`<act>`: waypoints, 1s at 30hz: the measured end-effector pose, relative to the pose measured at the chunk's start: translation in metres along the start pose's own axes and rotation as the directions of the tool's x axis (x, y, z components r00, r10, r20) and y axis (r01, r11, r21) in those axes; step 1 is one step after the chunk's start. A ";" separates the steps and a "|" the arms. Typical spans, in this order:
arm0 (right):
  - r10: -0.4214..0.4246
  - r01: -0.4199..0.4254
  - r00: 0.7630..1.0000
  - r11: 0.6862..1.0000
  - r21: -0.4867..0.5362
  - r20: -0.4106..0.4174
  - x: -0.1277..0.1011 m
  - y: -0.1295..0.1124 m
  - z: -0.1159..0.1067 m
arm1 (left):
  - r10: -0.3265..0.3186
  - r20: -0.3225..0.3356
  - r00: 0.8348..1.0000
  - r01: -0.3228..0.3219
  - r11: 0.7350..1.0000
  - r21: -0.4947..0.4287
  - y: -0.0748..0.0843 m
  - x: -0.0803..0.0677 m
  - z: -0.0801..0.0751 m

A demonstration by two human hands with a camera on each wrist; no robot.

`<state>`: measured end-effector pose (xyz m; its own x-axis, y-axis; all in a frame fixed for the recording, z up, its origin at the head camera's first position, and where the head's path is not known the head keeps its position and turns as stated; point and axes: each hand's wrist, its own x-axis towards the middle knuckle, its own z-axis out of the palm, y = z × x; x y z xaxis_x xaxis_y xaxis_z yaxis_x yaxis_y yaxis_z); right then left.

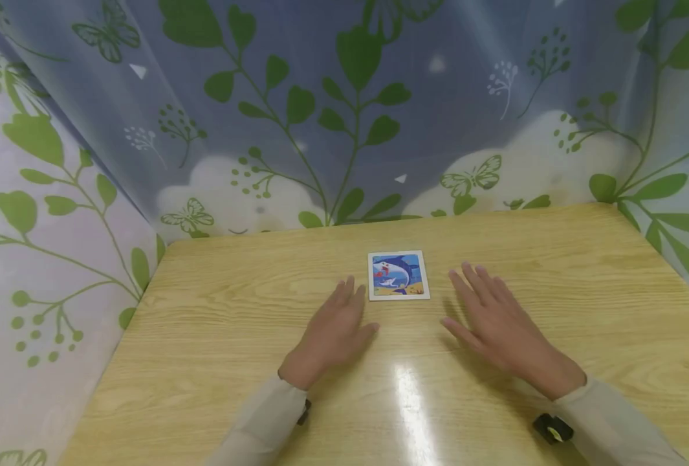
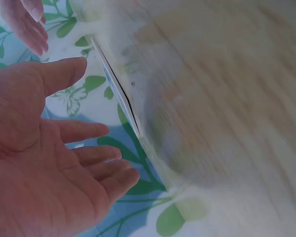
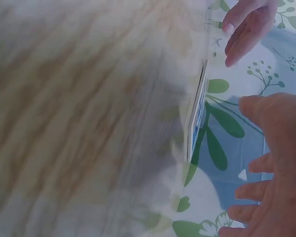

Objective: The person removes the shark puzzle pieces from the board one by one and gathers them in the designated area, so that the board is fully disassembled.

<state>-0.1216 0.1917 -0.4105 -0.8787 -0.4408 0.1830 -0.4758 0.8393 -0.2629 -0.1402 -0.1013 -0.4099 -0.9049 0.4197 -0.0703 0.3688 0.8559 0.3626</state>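
Between my two hands, near the middle of the wooden table (image 1: 554, 259), lies the shark picture card (image 1: 398, 275), flat, nearly square, its top edge toward the leaf-patterned curtain (image 1: 344, 97). My left hand (image 1: 335, 330) and right hand (image 1: 498, 320) hover beside it, fingers straight and spread, holding nothing.

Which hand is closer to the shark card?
The left hand: its fingertips lie just beside the card's lower left corner. The right hand sits slightly farther off, to the card's right.
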 end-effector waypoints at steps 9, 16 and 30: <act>-0.052 0.052 0.999 0.998 0.031 0.014 0.009 -0.010 0.007 | 0.048 0.084 0.995 -0.044 0.998 -0.043 0.008 0.005 0.009; -0.067 0.062 0.996 0.993 0.098 0.051 0.015 -0.017 0.008 | 0.097 0.096 0.991 -0.098 0.995 0.005 0.015 0.010 0.011; -0.129 0.122 0.990 0.986 0.110 0.057 0.026 -0.024 0.012 | 0.103 0.141 0.985 -0.119 0.987 0.112 0.017 0.009 0.010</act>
<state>-0.1338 0.1562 -0.4108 -0.8106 -0.5629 0.1614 -0.5811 0.7390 -0.3408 -0.1401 -0.0794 -0.4136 -0.8231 0.5441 -0.1630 0.4954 0.8281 0.2623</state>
